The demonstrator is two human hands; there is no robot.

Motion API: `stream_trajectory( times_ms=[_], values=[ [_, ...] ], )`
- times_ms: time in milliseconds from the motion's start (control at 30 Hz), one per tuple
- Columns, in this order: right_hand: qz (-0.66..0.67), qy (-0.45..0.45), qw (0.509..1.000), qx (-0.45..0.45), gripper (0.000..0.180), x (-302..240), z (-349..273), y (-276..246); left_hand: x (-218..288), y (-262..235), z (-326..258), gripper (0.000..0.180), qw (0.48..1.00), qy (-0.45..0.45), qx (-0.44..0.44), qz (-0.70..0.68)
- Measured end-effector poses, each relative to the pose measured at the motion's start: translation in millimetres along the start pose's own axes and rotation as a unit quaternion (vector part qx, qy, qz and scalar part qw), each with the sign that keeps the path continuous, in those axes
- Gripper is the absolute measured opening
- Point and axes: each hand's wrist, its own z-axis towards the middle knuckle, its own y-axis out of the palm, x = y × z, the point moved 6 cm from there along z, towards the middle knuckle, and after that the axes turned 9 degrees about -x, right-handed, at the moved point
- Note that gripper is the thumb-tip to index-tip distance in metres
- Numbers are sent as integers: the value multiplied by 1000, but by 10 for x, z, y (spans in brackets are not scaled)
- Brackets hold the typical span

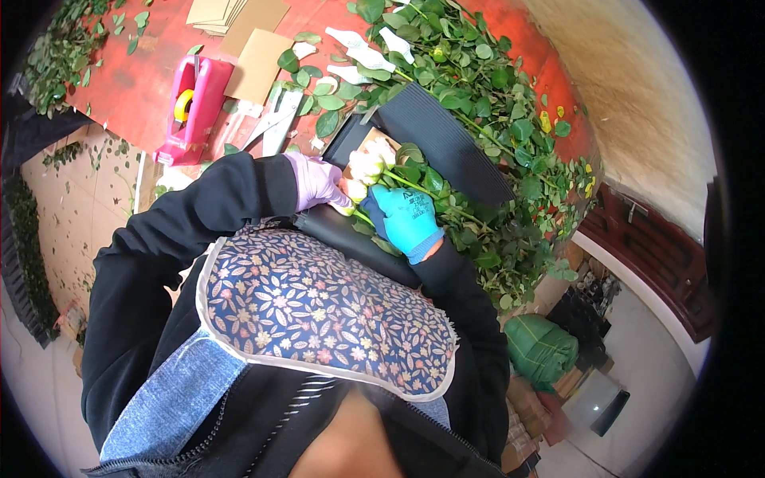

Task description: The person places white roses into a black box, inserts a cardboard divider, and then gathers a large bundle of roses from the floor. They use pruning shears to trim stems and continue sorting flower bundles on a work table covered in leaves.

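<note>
Pale roses [368, 169], perhaps three, left hand [316, 181], right hand [405, 217]

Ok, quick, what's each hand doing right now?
Left hand, lilac glove: resting against the pale rose heads; whether it grips cannot be told.
Right hand, blue glove: closed around the rose stems.

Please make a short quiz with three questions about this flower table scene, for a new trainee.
1. True or false: both hands wear gloves of the same colour.
2. Which hand grips the stems of the pale roses? A) left hand B) right hand C) neither
3. Fill in: the pink tape dispenser stands on the ___ side of the red table, seen from the person.

Key
1. False: the left hand has a lilac glove, the right hand a blue one.
2. B
3. left
</note>
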Motion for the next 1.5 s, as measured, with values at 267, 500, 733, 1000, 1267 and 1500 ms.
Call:
stream_trajectory(
  times_ms=[267, 500, 733, 1000, 1267, 1500],
  values=[
    [-3, -16, 1000, -17, 18, 18, -11, 11, 198, -277, 32, 26, 985, 153, 80, 17],
    [-1, -12, 1000, 3, 21, 4, -45, -91, 139, -153, 135, 26, 993, -96, -69, -26],
    [-150, 10, 977, 148, 18, -107, -240, -412, 200, -95, 104, 30, 990, 51, -46, 121],
    [-262, 80, 962, -18, 21, 28, -10, -71, 144, -63, 109, 32, 995, 33, -54, 71],
    [-187, 37, 981, 20, 18, -5, -33, -113, 210, -122, 110, 30, 998, 36, -43, -17],
    [-155, 25, 987, 19, 22, 1, -41, -133, 257, -128, 201, 35, 990, 70, -23, 123]
  ],
)
